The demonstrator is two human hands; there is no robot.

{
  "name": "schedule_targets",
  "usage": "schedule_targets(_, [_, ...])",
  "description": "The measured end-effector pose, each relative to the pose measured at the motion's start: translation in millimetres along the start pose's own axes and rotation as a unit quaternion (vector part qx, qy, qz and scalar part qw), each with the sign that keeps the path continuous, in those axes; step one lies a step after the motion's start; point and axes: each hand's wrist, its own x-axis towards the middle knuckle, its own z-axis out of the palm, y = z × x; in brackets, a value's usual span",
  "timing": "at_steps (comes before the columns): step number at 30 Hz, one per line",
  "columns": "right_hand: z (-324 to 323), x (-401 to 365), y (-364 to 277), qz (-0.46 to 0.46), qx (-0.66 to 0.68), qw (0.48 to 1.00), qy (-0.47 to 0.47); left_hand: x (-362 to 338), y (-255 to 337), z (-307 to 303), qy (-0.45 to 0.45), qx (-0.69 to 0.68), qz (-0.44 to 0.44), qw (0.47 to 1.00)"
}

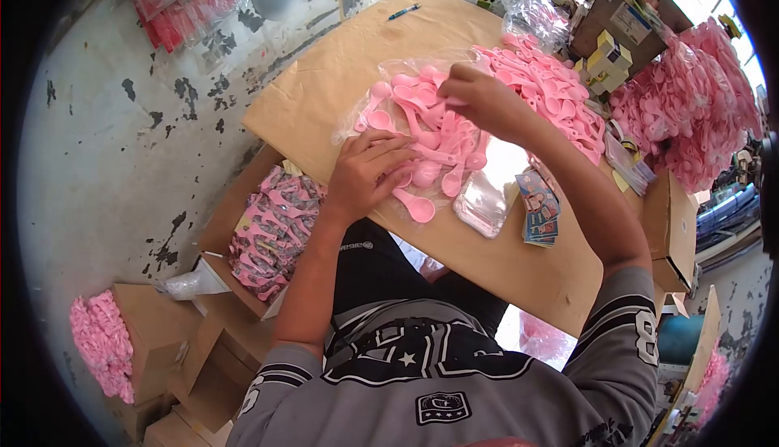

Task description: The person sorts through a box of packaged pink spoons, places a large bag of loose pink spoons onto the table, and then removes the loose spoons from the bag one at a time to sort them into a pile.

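Pink plastic spoons (422,98) lie in a loose heap on a clear plastic bag on the table. My left hand (369,173) rests at the heap's near left edge, fingers stretched out over several spoons. Just above the heap, my right hand (487,102) is closed, with part of a pink spoon (456,101) showing under its fingertips. One spoon (418,207) lies near the table's front edge. To the right of the heap are a stack of clear plastic sleeves (484,204) and a fanned stack of printed cards (539,208).
A larger spoon pile (552,90) covers the table (324,90) farther right. A pen (404,12) lies at the back. An open carton of bagged spoons (276,228) stands at left, more cartons (154,333) below. Bagged pink spoons (686,98) hang at right.
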Motion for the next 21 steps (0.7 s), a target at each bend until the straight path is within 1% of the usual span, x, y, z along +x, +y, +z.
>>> schedule_targets(1, [-9, -3, -8, 0.027, 0.046, 0.998, 0.044, 0, 0, 0, 0.002, 0.0, -0.001, 1.0])
schedule_targets(4, [-44, -20, 5, 0.149, 0.16, 0.972, 0.09, 0, 1, 0, 0.005, -0.003, -0.004, 1.0])
schedule_targets(6, [-67, -36, 30, 0.168, 0.002, 0.974, 0.151, 1, 2, -2, 0.008, -0.006, -0.006, 1.0])
schedule_targets(7, [-76, -46, 48, 0.206, -0.11, 0.962, 0.145, 1, 3, -2, 0.008, -0.008, -0.006, 1.0])
schedule_targets(8, [-75, -54, 54, 0.219, -0.215, 0.939, 0.158, -1, 3, -1, 0.006, -0.007, -0.01, 1.0])
schedule_targets(9, [-73, -58, 53, 0.23, -0.32, 0.903, 0.169, -1, 2, 0, 0.003, -0.007, -0.011, 1.0])
schedule_targets(10, [-73, -62, 52, 0.238, -0.421, 0.857, 0.18, 0, 1, 0, 0.001, -0.006, -0.01, 1.0])
schedule_targets(11, [-65, -61, 52, 0.207, -0.362, 0.885, 0.208, 2, 1, 0, -0.001, -0.004, -0.007, 1.0])
schedule_targets(12, [-58, -55, 39, 0.171, -0.269, 0.932, 0.175, 3, 3, -1, -0.003, 0.0, -0.006, 1.0])
schedule_targets(13, [-49, -49, 24, 0.134, -0.17, 0.966, 0.14, 2, 4, -2, -0.007, 0.004, -0.005, 1.0])
schedule_targets(14, [-40, -42, 12, 0.097, -0.068, 0.987, 0.104, 2, 4, -2, -0.012, 0.003, -0.011, 1.0])
schedule_targets(15, [-28, -33, 10, 0.02, -0.094, 0.995, 0.038, 2, 3, -2, -0.018, 0.001, -0.015, 1.0])
schedule_targets(16, [-16, -25, 9, -0.058, -0.119, 0.991, -0.028, 2, 2, -1, -0.024, 0.0, -0.018, 1.0])
schedule_targets(19, [9, -9, -1, -0.091, -0.249, 0.962, -0.071, 3, 2, 0, -0.024, -0.002, -0.013, 1.0])
schedule_targets(21, [22, -4, 8, -0.082, -0.275, 0.956, -0.056, 2, 2, -1, -0.026, -0.003, -0.018, 1.0])
